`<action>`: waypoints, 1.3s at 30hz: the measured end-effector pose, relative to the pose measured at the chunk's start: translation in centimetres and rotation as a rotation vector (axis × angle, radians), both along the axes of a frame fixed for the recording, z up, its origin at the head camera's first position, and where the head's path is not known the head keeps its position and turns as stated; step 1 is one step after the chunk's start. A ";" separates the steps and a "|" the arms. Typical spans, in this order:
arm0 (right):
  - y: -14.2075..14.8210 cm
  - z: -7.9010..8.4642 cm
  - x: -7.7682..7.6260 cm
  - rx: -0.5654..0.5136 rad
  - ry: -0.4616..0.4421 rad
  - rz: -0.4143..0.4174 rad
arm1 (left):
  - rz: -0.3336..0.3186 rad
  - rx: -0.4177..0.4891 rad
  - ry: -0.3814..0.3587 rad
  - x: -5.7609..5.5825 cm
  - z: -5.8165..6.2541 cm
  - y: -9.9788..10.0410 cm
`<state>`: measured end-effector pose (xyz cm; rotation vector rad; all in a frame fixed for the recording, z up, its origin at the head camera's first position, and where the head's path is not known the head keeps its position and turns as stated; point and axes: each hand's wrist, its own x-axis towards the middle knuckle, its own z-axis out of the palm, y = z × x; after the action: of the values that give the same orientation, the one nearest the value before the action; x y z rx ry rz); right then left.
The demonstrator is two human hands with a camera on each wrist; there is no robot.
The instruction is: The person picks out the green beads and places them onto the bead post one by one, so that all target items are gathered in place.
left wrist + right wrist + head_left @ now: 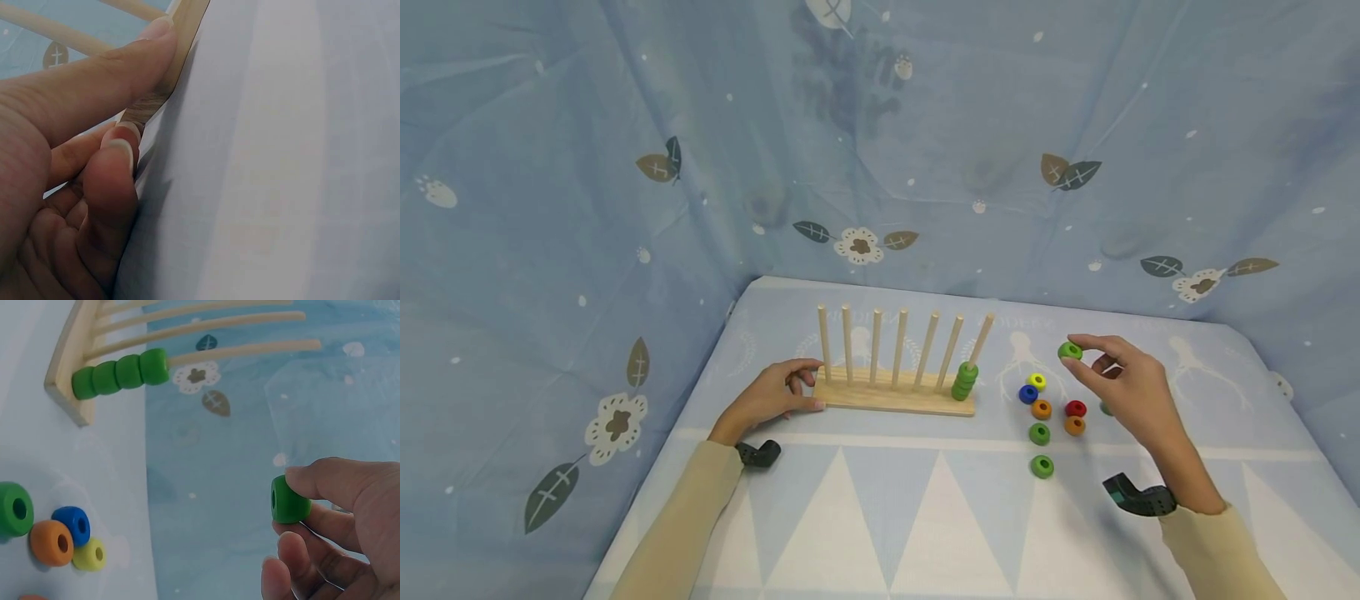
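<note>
A wooden peg rack (895, 401) stands on the table with a row of upright pegs. My left hand (772, 392) holds the rack's left end, thumb along the front edge and fingers curled behind, as the left wrist view shows up close. Several green beads (965, 381) are stacked on the rightmost peg; the other pegs are bare. To the right of the rack and raised above the table, my right hand (1131, 392) pinches a green bead (291, 500) between thumb and fingertips. The bead's hole faces sideways in the right wrist view.
Loose beads lie right of the rack: yellow (1037, 381), blue (1028, 394), orange (1041, 409), red (1076, 408), another orange (1075, 427) and green ones (1042, 467). One green bead is partly hidden behind the right hand. A blue patterned cloth (970, 167) hangs behind the table.
</note>
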<state>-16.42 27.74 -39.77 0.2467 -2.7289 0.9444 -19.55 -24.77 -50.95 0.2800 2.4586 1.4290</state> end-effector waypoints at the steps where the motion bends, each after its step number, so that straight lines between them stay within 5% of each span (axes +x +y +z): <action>1: -0.2 0.1 -0.1 0.001 0.003 0.004 | 0.000 0.001 0.000 0.0 0.0 0.0; 39: -4.7 3.4 -1.2 -0.029 0.105 0.127 | 0.005 0.009 -0.015 0.3 0.4 0.0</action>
<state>-17.63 23.08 -36.35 0.4563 -2.6278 0.9734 -19.20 -24.74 -50.56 0.2637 2.4428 1.4399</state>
